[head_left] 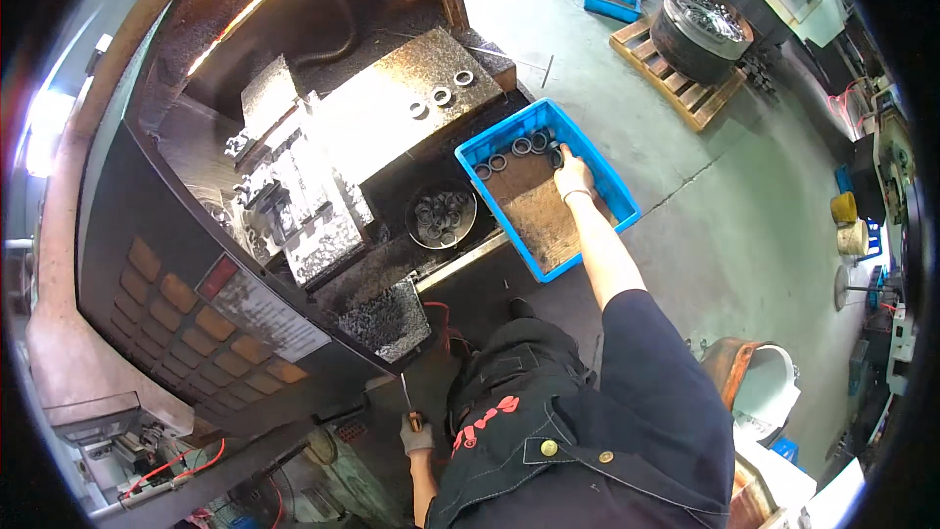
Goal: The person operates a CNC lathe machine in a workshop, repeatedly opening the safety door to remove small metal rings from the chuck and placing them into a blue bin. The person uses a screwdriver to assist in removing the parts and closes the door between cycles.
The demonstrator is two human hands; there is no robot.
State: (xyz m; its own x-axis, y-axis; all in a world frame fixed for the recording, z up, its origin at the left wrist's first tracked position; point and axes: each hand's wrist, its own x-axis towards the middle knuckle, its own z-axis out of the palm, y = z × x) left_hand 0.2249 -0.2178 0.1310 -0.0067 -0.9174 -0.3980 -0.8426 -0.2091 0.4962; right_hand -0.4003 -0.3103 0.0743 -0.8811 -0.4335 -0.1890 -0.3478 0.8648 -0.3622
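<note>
My right hand (576, 178) reaches into a blue plastic bin (617, 188), its fingers closed on a dark metal ring (556, 157) near the bin's far right corner. Several similar rings, among them one ring (498, 163), stand in a row along the far side. Brown, worn board covers the bin's bottom. Low at the left, my gloved left hand (414, 439) grips a tool with an orange handle (416, 421) and a thin metal shaft (405, 392); its tip is too fine to make out. Three rings, one of them a lighter ring (442, 96), lie on the machine's flat metal top.
A round pan (474, 220) of rings and shavings sits left of the bin. The machine's keypad panel (186, 323) juts in at left. A chip-filled tray (421, 328) stands below the pan. A wooden pallet (700, 113) carries a drum (690, 44) at far right.
</note>
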